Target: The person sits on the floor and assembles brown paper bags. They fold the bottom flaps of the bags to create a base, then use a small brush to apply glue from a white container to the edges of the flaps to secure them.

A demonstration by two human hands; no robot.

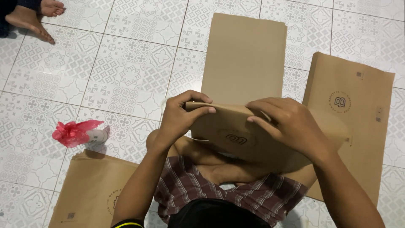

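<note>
Over my lap, my left hand [179, 116] pinches the left end of a brown paper bag [236, 137] and my right hand [291, 124] presses down on its right part, its long axis running left to right. Left of me lie a red plastic wad [74, 131] and a bag pile [90, 192]; ahead lies a plain stack [244, 55], at right a stack [354, 109] with a round dark mark. Everything sits on patterned white floor tiles [126, 71].

Brown paper bag [240, 135], flat, top edge folded, round dark emblem, held over lap
</note>
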